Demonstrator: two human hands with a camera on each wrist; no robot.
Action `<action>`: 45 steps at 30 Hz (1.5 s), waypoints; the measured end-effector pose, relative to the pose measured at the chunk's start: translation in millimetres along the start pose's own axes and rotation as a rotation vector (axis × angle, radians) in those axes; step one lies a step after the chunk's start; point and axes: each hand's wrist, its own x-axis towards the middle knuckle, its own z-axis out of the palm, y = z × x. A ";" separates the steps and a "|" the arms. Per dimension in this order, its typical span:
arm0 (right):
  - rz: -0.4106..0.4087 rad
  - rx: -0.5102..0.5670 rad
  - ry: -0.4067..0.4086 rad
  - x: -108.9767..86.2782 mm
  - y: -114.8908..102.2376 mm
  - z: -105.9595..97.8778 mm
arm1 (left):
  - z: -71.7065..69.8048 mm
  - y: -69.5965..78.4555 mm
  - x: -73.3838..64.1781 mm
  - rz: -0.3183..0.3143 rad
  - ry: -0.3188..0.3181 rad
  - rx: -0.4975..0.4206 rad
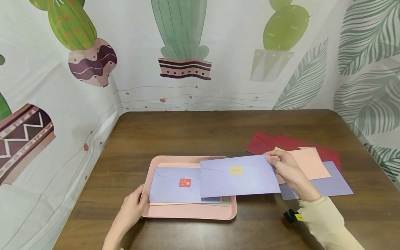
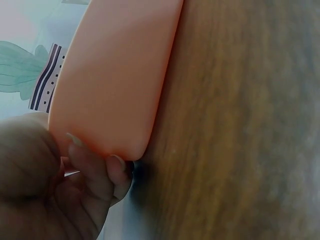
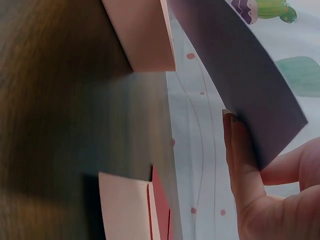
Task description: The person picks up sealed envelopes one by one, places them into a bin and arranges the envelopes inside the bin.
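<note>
My right hand [image 1: 287,170] pinches a lavender envelope with a yellow sticker [image 1: 218,180] by its right end. That envelope hangs above the right part of a pink tray [image 1: 187,212], overlapping its edge. In the right wrist view the envelope [image 3: 245,75] is seen from below, between thumb and fingers. Inside the tray lies another lavender envelope with a red sticker [image 1: 168,187], on top of other paper edges. My left hand [image 1: 131,206] grips the tray's left side. The left wrist view shows fingers [image 2: 92,165] curled at the underside of the tray [image 2: 120,75].
To the right lies a loose spread of envelopes: red ones [image 1: 325,151] at the back, a peach one [image 1: 307,161] and a lavender one [image 1: 334,184]. A small black object with a yellow label [image 1: 291,216] is by the right wrist. A printed curtain [image 1: 234,93] stands behind the wooden table [image 1: 187,135].
</note>
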 end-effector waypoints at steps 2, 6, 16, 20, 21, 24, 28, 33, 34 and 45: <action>0.003 0.002 -0.008 0.4 -1.3 2.4 | 0.3 -0.3 0.4 0.006 0.005 0.005; 0.006 0.011 -0.026 1.8 -3.3 7.3 | 0.5 -0.4 0.5 0.010 0.013 0.006; 0.002 0.068 -0.064 5.4 -4.8 17.1 | -0.8 0.1 -0.5 -0.020 -0.001 -0.005; -0.002 0.084 -0.066 6.7 -3.4 19.9 | -0.5 0.1 0.1 -0.021 0.000 -0.009; -0.002 0.086 -0.066 6.8 -3.3 20.6 | -0.3 -0.1 0.2 -0.019 0.001 -0.008; -0.002 0.090 -0.067 7.1 -3.5 23.2 | 0.4 -1.0 0.6 -0.017 0.004 -0.005; -0.012 0.097 -0.077 7.3 -5.7 27.8 | 1.4 -1.5 0.1 -0.004 0.018 0.001; -0.032 0.110 -0.091 7.7 -9.4 33.5 | 2.0 -0.5 -0.2 0.007 0.027 -0.003; -0.033 0.112 -0.091 7.8 -10.1 34.7 | 2.1 -0.5 -0.2 0.007 0.027 0.001; -0.035 0.189 -0.115 8.3 -14.1 50.0 | 1.5 -1.6 -0.8 0.004 0.025 -0.002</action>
